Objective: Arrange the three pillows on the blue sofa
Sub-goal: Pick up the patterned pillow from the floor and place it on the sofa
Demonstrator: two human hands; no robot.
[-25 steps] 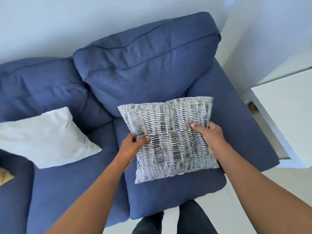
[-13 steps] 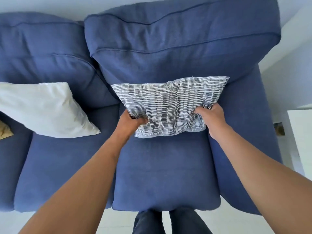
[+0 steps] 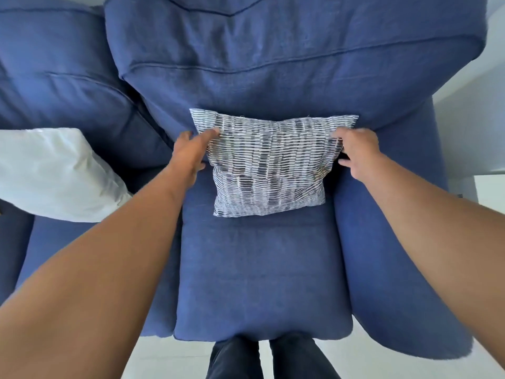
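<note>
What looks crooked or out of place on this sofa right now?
The white pillow lies slumped and tilted on the seat beside. The patterned pillow leans against the back cushion, a little askew, with both hands at its sides.

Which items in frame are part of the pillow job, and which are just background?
Part of the job:
patterned pillow, propped against the back cushion
white pillow on the neighbouring seat
blue sofa
left hand and right hand, at the patterned pillow's upper sides

Just background:
white furniture at the right edge
</note>
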